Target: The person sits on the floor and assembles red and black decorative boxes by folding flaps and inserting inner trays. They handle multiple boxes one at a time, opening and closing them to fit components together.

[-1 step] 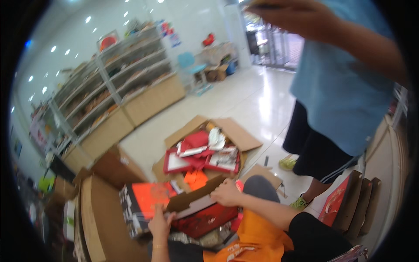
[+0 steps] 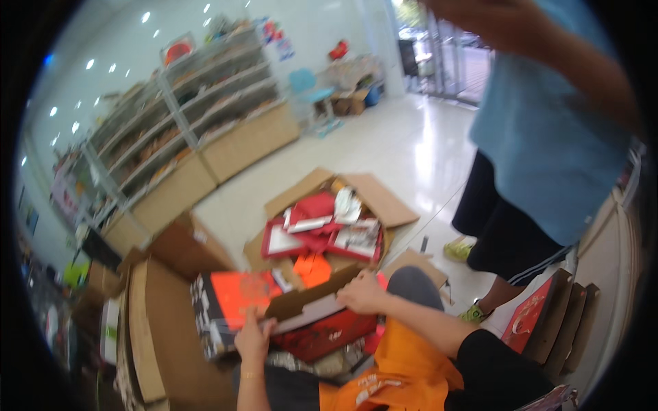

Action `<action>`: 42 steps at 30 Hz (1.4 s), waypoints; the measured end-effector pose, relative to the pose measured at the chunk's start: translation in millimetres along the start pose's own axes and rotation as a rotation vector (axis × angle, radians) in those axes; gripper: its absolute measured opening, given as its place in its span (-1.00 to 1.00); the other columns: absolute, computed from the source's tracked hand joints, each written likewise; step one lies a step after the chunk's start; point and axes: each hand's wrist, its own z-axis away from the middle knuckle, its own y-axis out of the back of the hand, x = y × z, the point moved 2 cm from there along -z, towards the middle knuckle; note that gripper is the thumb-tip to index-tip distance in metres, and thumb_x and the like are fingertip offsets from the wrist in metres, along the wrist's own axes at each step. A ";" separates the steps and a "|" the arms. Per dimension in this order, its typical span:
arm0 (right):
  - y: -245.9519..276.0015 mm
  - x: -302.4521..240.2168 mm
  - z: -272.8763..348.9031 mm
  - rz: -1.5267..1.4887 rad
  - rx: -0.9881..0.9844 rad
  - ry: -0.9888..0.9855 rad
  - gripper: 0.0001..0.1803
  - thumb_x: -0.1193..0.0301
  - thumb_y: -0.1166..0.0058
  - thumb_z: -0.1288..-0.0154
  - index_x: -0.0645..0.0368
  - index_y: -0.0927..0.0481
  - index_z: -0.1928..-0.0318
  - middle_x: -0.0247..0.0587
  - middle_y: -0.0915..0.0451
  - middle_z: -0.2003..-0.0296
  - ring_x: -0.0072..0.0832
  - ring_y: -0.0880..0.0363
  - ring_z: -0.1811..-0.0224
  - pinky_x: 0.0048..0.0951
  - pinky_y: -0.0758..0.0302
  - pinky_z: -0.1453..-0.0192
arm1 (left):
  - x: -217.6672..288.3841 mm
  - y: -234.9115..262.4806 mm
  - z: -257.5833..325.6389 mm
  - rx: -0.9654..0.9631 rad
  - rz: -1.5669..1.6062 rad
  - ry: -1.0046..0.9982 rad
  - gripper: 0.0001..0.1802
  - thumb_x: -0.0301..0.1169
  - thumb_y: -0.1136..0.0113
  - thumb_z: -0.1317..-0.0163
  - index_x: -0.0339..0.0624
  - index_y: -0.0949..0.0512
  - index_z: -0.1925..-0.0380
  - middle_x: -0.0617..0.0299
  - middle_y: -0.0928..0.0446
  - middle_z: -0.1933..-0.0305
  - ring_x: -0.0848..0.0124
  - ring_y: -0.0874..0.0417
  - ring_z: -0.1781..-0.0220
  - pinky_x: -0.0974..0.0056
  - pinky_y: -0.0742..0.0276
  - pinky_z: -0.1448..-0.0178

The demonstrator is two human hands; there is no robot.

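A red cardboard box [image 2: 325, 337] with dark printing stands tilted before me, its brown inner wall and a pale flap facing up. My left hand [image 2: 253, 339] is at its left end, thumb and forefinger at the corner. My right hand [image 2: 362, 293] curls over the upper edge near the right end, its fingertips partly hidden. Beside my left hand lies a black, white and orange box [image 2: 236, 298]. Clear plastic packaging [image 2: 329, 364] shows under the red box, close to my lap.
Beyond my hands, an open carton [image 2: 387, 198] holds red trays and crumpled wrapping. A large brown carton [image 2: 175, 335] stands at my left. On the right, a person in a blue shirt [image 2: 548, 137] stands near leaning red and brown boxes [image 2: 538, 318]. Shelves [image 2: 185, 103] line the far wall.
The whole view has shifted a little, so the scene sits slightly farther right. Both hands keep their places on the red cardboard box. The standing person's hand has risen slightly.
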 end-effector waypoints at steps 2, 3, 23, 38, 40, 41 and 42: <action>-16.5 20.2 10.4 -0.103 0.040 -0.006 -0.70 0.16 0.14 -0.44 -0.20 -0.71 0.24 -0.30 -0.74 0.32 -0.26 -0.69 0.17 -0.01 -0.26 -0.07 | 19.1 -2.7 -6.5 -0.099 0.003 0.123 -0.26 0.07 -0.29 -0.30 0.06 -0.31 -0.39 0.07 -0.71 -0.02 -0.16 -0.70 0.05 -0.14 -0.57 0.00; -22.5 20.5 11.2 -0.190 -0.031 -0.044 -0.69 0.13 0.14 -0.46 -0.23 -0.72 0.20 -0.32 -0.75 0.29 -0.26 -0.68 0.13 -0.02 -0.24 -0.14 | 13.3 -13.2 -4.6 -0.069 0.035 0.083 -0.30 0.07 -0.26 -0.33 0.05 -0.33 -0.37 0.03 -0.62 -0.19 -0.16 -0.68 -0.01 -0.14 -0.58 0.01; 5.2 -34.5 62.3 0.097 0.694 -0.687 0.20 0.16 -0.60 0.10 0.13 -0.11 -0.49 0.14 -0.34 -0.31 0.00 -0.38 -0.32 -0.13 -0.33 -0.40 | 20.0 -60.7 52.3 0.563 0.139 0.022 -0.24 -0.37 -0.59 -0.03 -0.21 -0.44 -0.24 -0.01 -0.45 -0.17 0.00 -0.44 -0.16 0.00 -0.42 -0.21; -46.0 -15.0 60.6 -0.113 0.376 -0.373 -0.65 0.34 -0.27 -0.26 0.23 -0.67 -0.01 -0.10 -0.54 -0.04 -0.07 -0.48 -0.15 -0.08 -0.45 -0.21 | 15.4 -54.9 25.8 0.025 -0.070 -0.402 -0.86 -0.44 -0.24 -0.31 -0.26 -0.69 0.23 0.13 -0.52 0.28 0.10 -0.58 0.13 0.06 -0.53 0.01; -44.4 -8.3 55.4 -0.184 0.340 -0.369 -0.66 0.34 -0.25 -0.26 0.23 -0.66 0.00 -0.05 -0.54 -0.01 -0.04 -0.49 -0.13 -0.08 -0.46 -0.21 | 6.9 -60.0 16.2 0.001 0.010 -0.329 -0.82 -0.46 -0.18 -0.35 -0.25 -0.64 0.10 0.08 -0.56 0.24 0.05 -0.62 0.09 0.02 -0.53 0.00; -48.1 -1.5 56.3 -0.236 0.334 -0.360 -0.65 0.34 -0.24 -0.27 0.23 -0.64 -0.02 -0.02 -0.54 0.00 -0.02 -0.49 -0.13 -0.08 -0.46 -0.21 | 2.6 -60.9 13.4 -0.011 0.050 -0.293 -0.79 -0.47 -0.14 -0.37 -0.25 -0.61 0.04 0.06 -0.58 0.21 0.02 -0.64 0.07 0.00 -0.53 0.00; -52.0 4.0 55.8 -0.292 0.333 -0.353 -0.63 0.35 -0.23 -0.27 0.22 -0.61 -0.05 0.01 -0.54 0.01 -0.01 -0.49 -0.13 -0.07 -0.46 -0.21 | 1.7 -57.7 10.6 -0.024 0.157 -0.142 -0.76 -0.48 -0.11 -0.39 -0.23 -0.57 -0.03 0.03 -0.60 0.19 0.00 -0.65 0.05 -0.01 -0.54 0.00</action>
